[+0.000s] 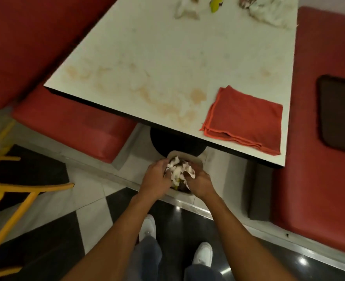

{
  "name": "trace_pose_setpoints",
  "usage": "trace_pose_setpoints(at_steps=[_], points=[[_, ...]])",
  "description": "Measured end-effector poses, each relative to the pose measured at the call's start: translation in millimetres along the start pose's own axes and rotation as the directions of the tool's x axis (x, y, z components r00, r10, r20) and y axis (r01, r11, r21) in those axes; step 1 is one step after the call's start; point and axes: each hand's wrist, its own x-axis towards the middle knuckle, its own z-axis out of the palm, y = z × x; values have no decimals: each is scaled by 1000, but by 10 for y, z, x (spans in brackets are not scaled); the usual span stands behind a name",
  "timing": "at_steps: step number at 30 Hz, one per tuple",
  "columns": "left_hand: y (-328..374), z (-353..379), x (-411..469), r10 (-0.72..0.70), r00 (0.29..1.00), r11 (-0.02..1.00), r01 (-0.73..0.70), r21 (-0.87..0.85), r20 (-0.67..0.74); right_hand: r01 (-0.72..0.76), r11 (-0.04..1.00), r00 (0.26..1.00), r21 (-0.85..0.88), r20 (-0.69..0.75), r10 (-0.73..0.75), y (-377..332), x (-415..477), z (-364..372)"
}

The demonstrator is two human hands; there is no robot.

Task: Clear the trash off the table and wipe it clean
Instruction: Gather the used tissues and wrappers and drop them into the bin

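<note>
- The crumpled napkins (177, 171) are a loose white wad, with darker scraps and something yellow-green under them. They sit at the mouth of a small pale bin (197, 159) on the floor, just below the near edge of the table (167, 57).
- The left hand (157, 177) cups the wad's left side and the right hand (200, 183) its right, fingers curled into the paper. Both hold it between them, in a close grip rather than a wide one.
- I judge the wad very light, soft and easy to squash. It is not fragile, but bits could shed or spring back up. A gather from both sides, then a push from the top, should suit it, and soiled patches may be greasy.
- More trash (269, 11) lies at the far end of the table: crumpled white paper on the far left and far right, with a yellow-green piece (215, 4) between them. It is blurred, and probably as light.
- A folded orange cloth (246, 118) lies flat on the near right corner. It looks limp and easy to pinch at a hemmed edge.
- Brownish stains (198, 96) mark the near half of the tabletop, so the wiping is not yet done.
- Red benches (66, 118) flank the table, and a dark tray (340, 112) rests on the right one.
</note>
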Motion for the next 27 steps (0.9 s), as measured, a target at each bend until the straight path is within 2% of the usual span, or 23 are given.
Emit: trace_pose_setpoints(at_steps=[7,14,21,27], points=[[843,-520,-860,30,999,999,-29,21,-33,109,994,994,17,7,-109,-486,-1035,-623],[1693,-843,-1392,101,985,995,-98,23,-139,240,971,971,-17,15,-239,-886,-1695,-1358],[2438,-1239,-1395,202,960,979,-194,59,-196,393,916,916,-75,-59,-398,-1313,-1905,-2085],[2984,-1598,-1038,271,933,962,-272,28,-237,440,897,889,-29,-126,-440,-1842,-1651,-2579]])
